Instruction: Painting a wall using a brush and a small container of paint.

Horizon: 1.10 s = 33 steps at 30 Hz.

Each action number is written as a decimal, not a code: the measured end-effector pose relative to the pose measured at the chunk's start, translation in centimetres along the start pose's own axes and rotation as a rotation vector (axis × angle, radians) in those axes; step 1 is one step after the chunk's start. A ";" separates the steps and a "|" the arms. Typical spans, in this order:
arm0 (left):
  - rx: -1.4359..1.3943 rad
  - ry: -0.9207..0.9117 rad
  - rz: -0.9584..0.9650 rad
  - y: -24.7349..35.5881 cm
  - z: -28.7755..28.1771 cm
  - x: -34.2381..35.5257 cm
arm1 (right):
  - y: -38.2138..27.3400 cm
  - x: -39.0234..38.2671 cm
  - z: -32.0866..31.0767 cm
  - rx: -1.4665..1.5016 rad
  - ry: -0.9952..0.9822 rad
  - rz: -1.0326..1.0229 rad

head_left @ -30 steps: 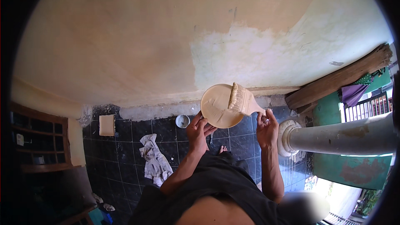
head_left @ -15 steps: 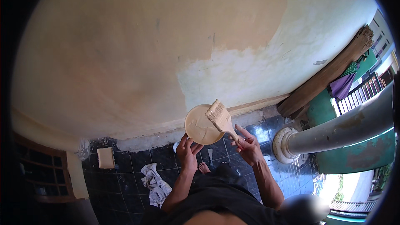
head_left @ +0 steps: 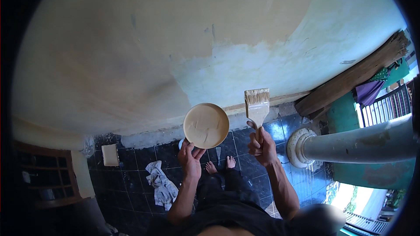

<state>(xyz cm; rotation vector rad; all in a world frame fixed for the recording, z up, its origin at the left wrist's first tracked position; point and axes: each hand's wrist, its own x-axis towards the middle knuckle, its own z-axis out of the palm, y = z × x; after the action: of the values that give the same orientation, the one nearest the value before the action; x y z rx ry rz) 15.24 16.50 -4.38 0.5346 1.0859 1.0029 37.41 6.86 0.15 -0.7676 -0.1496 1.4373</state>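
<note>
Wraps the fingers (head_left: 255, 147) of the right hand (head_left: 265, 152) around the handle of a wide brush (head_left: 257, 105), bristles toward the far side and smeared with beige. Supports a round, shallow dish (head_left: 206, 124) at its near edge with the fingertips of the left hand (head_left: 190, 166); cannot tell their full reach underneath. Holds the dish to the left of the brush, well apart from it, with beige paint inside, marked by a few ridges. Cannot tell the gap between bristles and wall (head_left: 109, 61).

Stands barefoot in dark trousers (head_left: 227, 188) on dark floor tiles (head_left: 127, 183), with a scraper (head_left: 218, 154) lying just beyond and between the feet (head_left: 231, 162). To the left on the tiles, shows a crumpled, stained white cloth (head_left: 162, 188) and, farther left, a pale flat square (head_left: 110, 155). Faces the wall on the far side, beige over the left and far stretches, paler and patchy toward the right.

At the left edge, shows a brown wooden window frame (head_left: 72, 172). On the right, shows a pale column (head_left: 354, 144) with a stained, rounded base. At the far right, shows a rough wooden beam (head_left: 354, 76) slanting alongside the wall, near a purple cloth (head_left: 369, 92) and a barred railing (head_left: 387, 107).
</note>
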 end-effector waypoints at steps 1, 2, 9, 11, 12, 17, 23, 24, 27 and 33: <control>0.004 0.010 0.007 -0.3 0.4 0.4 | -0.6 1.1 -0.8 -0.024 0.015 -0.016; 0.012 0.010 0.013 -0.8 0.5 1.2 | -0.4 2.2 -2.1 -0.017 0.021 -0.014; 0.073 0.064 0.029 -7.7 -1.2 7.6 | 0.2 8.9 -10.0 -0.534 0.217 -0.387; 0.105 0.049 0.036 -10.1 -2.9 9.7 | 0.8 11.3 -12.6 -0.699 0.299 -0.517; 0.109 0.040 0.041 -11.6 -3.7 10.9 | 1.2 12.4 -14.1 -0.861 0.388 -0.616; 0.088 -0.011 0.035 -20.0 -8.8 17.5 | 1.1 16.8 -18.8 -1.314 0.654 -0.982; 0.036 -0.027 0.128 -28.0 -14.0 24.1 | -0.9 18.8 -19.7 -1.581 0.796 -1.508; 0.039 -0.012 0.141 -29.0 -14.9 24.6 | -1.1 18.5 -19.1 -1.614 0.791 -1.559; 0.031 -0.055 0.195 -31.4 -17.8 26.3 | -2.8 19.4 -18.8 -1.604 0.777 -1.797; 0.002 -0.042 0.248 -33.0 -21.2 27.3 | -8.2 20.6 -16.1 -1.590 0.805 -2.067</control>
<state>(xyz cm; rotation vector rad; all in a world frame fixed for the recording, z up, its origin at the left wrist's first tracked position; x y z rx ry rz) 12.44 22.46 -51.71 0.7016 0.9994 1.2004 56.21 20.12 -14.68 -1.4798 -1.0824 -1.2733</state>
